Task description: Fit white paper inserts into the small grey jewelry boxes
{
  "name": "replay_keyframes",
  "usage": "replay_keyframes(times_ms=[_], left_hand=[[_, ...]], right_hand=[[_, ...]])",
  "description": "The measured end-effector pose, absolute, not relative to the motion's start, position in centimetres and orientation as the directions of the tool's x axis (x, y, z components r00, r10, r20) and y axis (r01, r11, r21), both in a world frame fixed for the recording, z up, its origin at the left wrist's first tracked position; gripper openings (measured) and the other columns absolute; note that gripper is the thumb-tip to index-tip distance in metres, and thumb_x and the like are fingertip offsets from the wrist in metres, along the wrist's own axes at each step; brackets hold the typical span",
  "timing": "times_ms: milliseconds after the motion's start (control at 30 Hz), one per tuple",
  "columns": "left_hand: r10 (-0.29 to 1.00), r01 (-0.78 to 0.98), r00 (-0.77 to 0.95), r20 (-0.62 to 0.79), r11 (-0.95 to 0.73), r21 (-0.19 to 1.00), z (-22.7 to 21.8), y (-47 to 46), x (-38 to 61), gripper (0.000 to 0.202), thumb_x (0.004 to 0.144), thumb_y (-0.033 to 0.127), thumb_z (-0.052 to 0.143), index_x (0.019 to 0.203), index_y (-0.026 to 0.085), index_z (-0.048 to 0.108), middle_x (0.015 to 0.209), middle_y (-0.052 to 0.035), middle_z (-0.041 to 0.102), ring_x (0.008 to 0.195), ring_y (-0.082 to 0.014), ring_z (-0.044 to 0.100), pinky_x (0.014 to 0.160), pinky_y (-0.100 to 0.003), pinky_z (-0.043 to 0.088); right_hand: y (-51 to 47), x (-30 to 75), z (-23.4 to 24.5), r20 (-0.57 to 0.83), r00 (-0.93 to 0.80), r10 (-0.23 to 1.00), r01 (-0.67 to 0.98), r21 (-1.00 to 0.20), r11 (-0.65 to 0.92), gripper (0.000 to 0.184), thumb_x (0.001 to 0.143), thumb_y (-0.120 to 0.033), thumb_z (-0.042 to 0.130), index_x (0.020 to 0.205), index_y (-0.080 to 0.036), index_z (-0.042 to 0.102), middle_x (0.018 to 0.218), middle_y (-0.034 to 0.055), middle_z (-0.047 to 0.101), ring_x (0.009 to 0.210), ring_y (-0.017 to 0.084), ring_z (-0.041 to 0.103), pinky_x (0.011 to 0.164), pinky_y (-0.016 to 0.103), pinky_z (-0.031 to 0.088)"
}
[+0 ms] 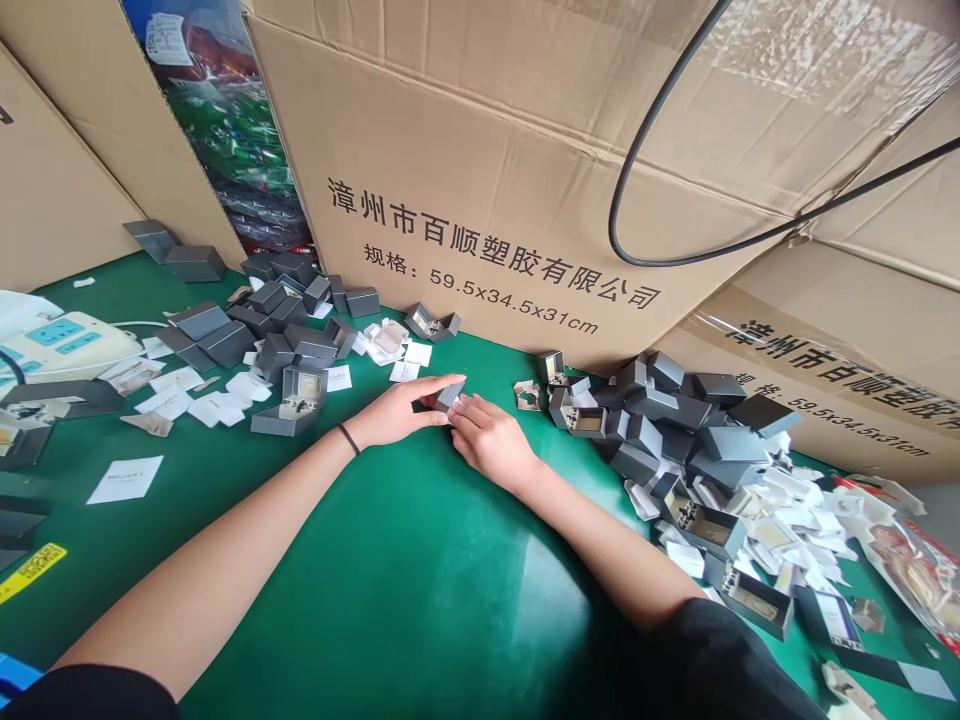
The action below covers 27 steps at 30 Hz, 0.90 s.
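Observation:
My left hand [397, 412] and my right hand [491, 440] meet over the green table [360, 560], both closed around one small grey box [448, 397] held between their fingertips. A black band circles my left wrist. Just left of the hands stands an open grey box [296, 398] with a pale insert. To the right of my right hand lies a heap of grey boxes [675, 415] mixed with white cards [787, 510].
Large cardboard cartons [480, 200] with printed characters wall off the back. More grey boxes [255, 320] and white cards [124, 478] are scattered at the left, beside a white power strip [60, 340]. A black cable [637, 150] loops overhead.

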<state>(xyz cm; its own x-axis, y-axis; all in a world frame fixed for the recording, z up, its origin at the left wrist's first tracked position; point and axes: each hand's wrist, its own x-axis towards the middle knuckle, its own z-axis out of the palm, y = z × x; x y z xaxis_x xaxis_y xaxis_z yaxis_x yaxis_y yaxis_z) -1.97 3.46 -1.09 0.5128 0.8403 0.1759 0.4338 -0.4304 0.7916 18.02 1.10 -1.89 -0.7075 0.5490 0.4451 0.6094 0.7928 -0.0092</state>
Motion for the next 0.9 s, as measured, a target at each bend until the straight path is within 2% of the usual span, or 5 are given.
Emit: replay_keyframes(times_ms=[267, 500, 600, 733, 900], left_hand=[[0.852, 0.481, 0.505, 0.137, -0.41, 0.775, -0.4, 3.0, -1.9, 0.057, 0.082, 0.039, 0.054, 0.137, 0.026, 0.042, 0.138, -0.0019, 0.049, 0.119, -0.02, 0.051, 0.1, -0.031, 0.04], [0.874, 0.602, 0.467, 0.133, -0.424, 0.677, 0.0, 2.1, -1.4, 0.058, 0.087, 0.04, 0.045, 0.142, 0.026, 0.033, 0.127, -0.0039, 0.058, 0.103, -0.0201, 0.06, 0.093, -0.032, 0.045], [0.903, 0.627, 0.377, 0.205, -0.412, 0.661, -0.2, 1.3, -0.9, 0.057, 0.089, 0.034, 0.041, 0.143, 0.023, 0.029, 0.135, -0.0063, 0.051, 0.114, -0.0234, 0.055, 0.098, -0.035, 0.042], [0.917, 0.605, 0.293, 0.271, -0.397, 0.69, -0.6, 0.6, -0.7, 0.055, 0.088, 0.031, 0.041, 0.141, 0.021, 0.032, 0.14, -0.0088, 0.045, 0.119, -0.0259, 0.051, 0.099, -0.039, 0.042], [0.92, 0.379, 0.297, 0.256, -0.36, 0.853, -0.7, 0.5, -0.4, 0.056, 0.089, 0.033, 0.041, 0.142, 0.019, 0.028, 0.142, -0.0125, 0.041, 0.118, -0.0239, 0.052, 0.095, -0.036, 0.047]], right_hand=[[-1.1, 17.1, -1.1, 0.309, -0.733, 0.606, 0.651, 0.058, 0.757, 0.047, 0.085, -0.018, 0.04, 0.124, 0.006, 0.051, 0.124, 0.0251, 0.054, 0.122, 0.032, 0.048, 0.113, 0.049, 0.028], [-1.6, 16.2, -2.2, 0.365, -0.677, 0.64, 0.682, -0.017, 0.731, 0.06, 0.085, -0.034, 0.045, 0.123, 0.012, 0.048, 0.126, 0.0323, 0.049, 0.125, 0.036, 0.044, 0.112, 0.049, 0.028], [-0.6, 16.6, -2.5, 0.466, -0.583, 0.665, 0.628, -0.26, 0.734, 0.046, 0.087, -0.032, 0.044, 0.12, -0.003, 0.055, 0.126, 0.0214, 0.055, 0.124, 0.028, 0.047, 0.11, 0.043, 0.033], [1.9, 17.9, -2.4, 0.448, -0.137, 0.883, 0.408, -0.787, 0.463, 0.032, 0.091, -0.03, 0.035, 0.111, -0.018, 0.058, 0.11, 0.0076, 0.065, 0.1, 0.016, 0.061, 0.086, 0.031, 0.051], [3.6, 18.8, -2.3, 0.149, -0.155, 0.977, 0.234, -0.955, 0.182, 0.039, 0.088, -0.045, 0.042, 0.106, -0.016, 0.061, 0.07, 0.0001, 0.061, 0.052, 0.01, 0.05, 0.051, 0.023, 0.043]])
